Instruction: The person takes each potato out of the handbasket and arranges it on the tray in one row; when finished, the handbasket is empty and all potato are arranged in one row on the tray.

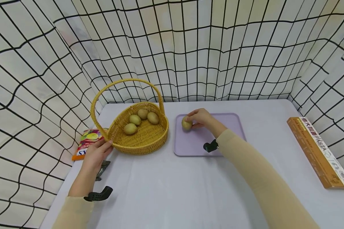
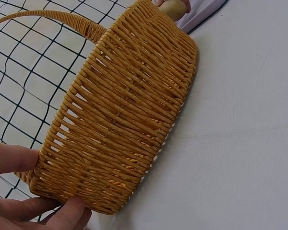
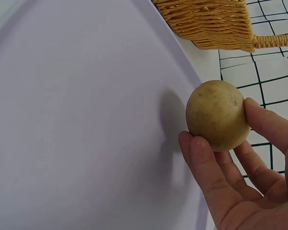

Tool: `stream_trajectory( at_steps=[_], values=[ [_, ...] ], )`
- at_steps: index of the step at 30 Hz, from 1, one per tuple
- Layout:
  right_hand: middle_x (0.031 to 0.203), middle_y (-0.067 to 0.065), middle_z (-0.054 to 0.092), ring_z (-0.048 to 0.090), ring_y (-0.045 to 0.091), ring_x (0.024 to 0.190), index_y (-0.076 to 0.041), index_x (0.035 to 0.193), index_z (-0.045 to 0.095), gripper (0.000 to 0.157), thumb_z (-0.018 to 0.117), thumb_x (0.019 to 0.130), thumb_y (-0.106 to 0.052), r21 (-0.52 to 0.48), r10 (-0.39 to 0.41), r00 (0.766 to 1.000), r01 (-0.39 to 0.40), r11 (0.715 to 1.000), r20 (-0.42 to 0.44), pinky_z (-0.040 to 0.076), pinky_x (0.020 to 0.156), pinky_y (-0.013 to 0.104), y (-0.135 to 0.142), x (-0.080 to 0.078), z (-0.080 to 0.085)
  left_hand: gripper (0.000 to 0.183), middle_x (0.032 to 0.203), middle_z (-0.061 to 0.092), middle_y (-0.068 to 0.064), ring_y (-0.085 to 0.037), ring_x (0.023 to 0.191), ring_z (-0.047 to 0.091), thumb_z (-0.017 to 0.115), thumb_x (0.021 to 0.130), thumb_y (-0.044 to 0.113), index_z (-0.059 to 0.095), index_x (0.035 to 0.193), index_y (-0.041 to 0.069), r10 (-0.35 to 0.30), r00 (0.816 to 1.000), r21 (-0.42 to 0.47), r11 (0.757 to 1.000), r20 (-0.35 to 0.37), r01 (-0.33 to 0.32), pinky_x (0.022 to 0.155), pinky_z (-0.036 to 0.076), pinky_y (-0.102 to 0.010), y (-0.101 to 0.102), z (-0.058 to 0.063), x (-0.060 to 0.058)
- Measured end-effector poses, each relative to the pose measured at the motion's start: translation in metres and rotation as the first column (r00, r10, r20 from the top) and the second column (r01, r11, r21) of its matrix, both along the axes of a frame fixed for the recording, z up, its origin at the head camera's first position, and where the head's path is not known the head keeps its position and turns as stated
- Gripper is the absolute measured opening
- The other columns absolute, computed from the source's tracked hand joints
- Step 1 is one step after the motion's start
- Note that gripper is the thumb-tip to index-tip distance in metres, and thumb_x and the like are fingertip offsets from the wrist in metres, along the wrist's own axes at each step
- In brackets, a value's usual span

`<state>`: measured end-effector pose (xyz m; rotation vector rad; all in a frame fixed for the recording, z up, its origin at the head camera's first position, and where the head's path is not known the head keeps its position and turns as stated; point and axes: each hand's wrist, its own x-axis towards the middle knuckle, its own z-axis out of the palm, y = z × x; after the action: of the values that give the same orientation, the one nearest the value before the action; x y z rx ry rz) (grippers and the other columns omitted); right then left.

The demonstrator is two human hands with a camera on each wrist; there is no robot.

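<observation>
My right hand (image 1: 202,117) pinches a yellow-brown potato (image 3: 217,115) between thumb and fingertips over the left side of a pale purple tray (image 1: 195,140). A shadow falls on the tray beneath it in the right wrist view. At the left, my left hand (image 1: 97,152) grips the near-left edge of a yellow wicker basket (image 1: 143,149), thumb at the rim and fingers against the woven side (image 2: 115,110). Inside the basket, several potatoes (image 1: 135,120) lie toward the back and left. Its tall handle stands upright.
A red and orange snack bag (image 1: 87,140) lies left of the basket, partly behind my left hand. Near that wrist is a dark, ridged object (image 1: 103,170), partly hidden. A pasta box (image 1: 318,152) lies at the right edge. Black-grid netting (image 1: 197,57) encloses the table.
</observation>
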<state>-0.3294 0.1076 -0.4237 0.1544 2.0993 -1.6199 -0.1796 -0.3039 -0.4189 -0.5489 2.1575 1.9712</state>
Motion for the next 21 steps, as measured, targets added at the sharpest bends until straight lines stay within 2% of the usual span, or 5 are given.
stream_trajectory(
  at_steps=[10, 17, 21],
  values=[
    [0.135, 0.021, 0.06, 0.064, 0.023, 0.084, 0.003, 0.133, 0.063, 0.047, 0.079, 0.09, -0.01, 0.063, 0.083, 0.997, -0.082, 0.995, -0.006, 0.062, 0.093, 0.042, -0.012, 0.005, -0.001, 0.075, 0.172, 0.015, -0.018, -0.03, 0.156, 0.026, 0.052, 0.109, 0.028, 0.01, 0.165, 0.002, 0.003, 1.0, 0.006, 1.0, -0.01, -0.003, 0.117, 0.035, -0.031, -0.002, 0.0, 0.002],
    [0.124, 0.015, 0.062, 0.063, 0.02, 0.081, 0.002, 0.129, 0.066, 0.045, 0.081, 0.088, -0.011, 0.096, 0.118, 0.993, -0.117, 0.988, -0.002, 0.064, 0.089, 0.04, -0.018, 0.008, -0.004, 0.073, 0.172, 0.013, -0.017, -0.03, 0.156, 0.025, 0.049, 0.109, 0.024, 0.008, 0.165, 0.003, -0.002, 1.0, 0.009, 1.0, -0.013, 0.002, 0.118, 0.033, -0.034, -0.001, -0.001, 0.001],
    [0.126, 0.016, 0.062, 0.064, 0.021, 0.078, 0.0, 0.128, 0.067, 0.045, 0.082, 0.088, -0.013, 0.123, 0.126, 0.992, -0.125, 0.985, -0.004, 0.064, 0.087, 0.039, -0.02, 0.01, -0.005, 0.071, 0.172, 0.013, -0.017, -0.03, 0.156, 0.025, 0.048, 0.11, 0.022, 0.008, 0.165, 0.003, 0.005, 1.0, 0.021, 1.0, -0.011, -0.005, 0.118, 0.033, -0.033, 0.0, -0.002, 0.0]
  ],
)
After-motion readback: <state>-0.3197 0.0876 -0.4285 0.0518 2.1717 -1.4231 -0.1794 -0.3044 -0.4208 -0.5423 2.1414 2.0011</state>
